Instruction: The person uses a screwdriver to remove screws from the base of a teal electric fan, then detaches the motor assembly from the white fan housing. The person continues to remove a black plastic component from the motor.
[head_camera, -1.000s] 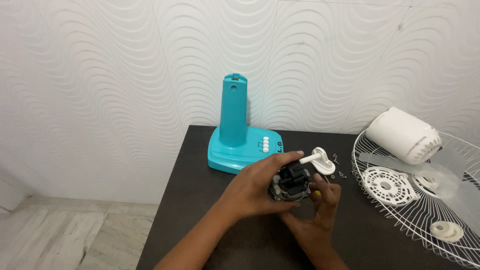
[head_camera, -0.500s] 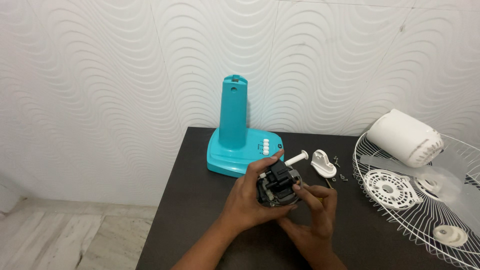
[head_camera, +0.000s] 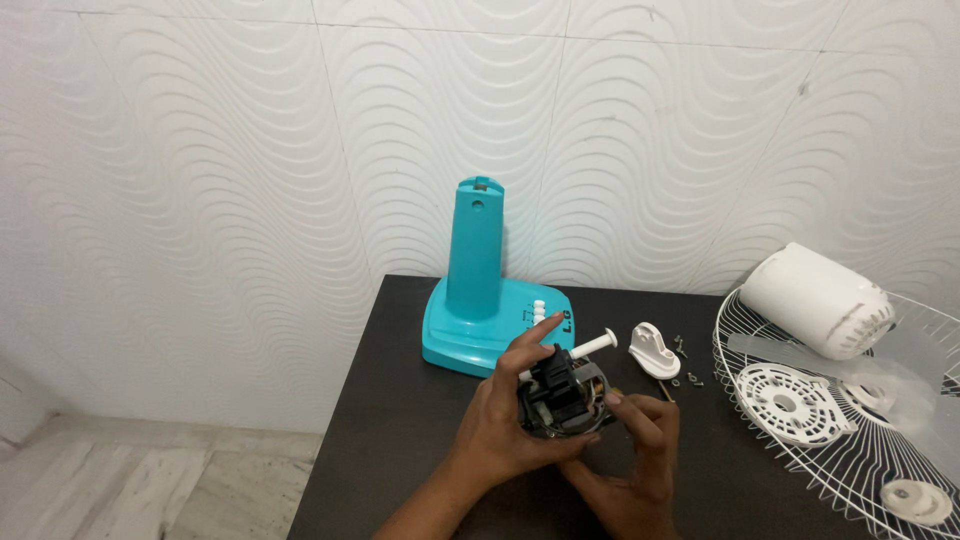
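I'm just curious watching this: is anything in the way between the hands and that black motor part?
Nothing visible. The left hand already grips the motor part from the side, and the right hand touches its other side; both hold it above the dark table.

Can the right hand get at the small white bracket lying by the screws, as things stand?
Probably yes: the white bracket lies in the open on the dark table, just beyond the right hand, with nothing between. But that hand is busy at the black motor.
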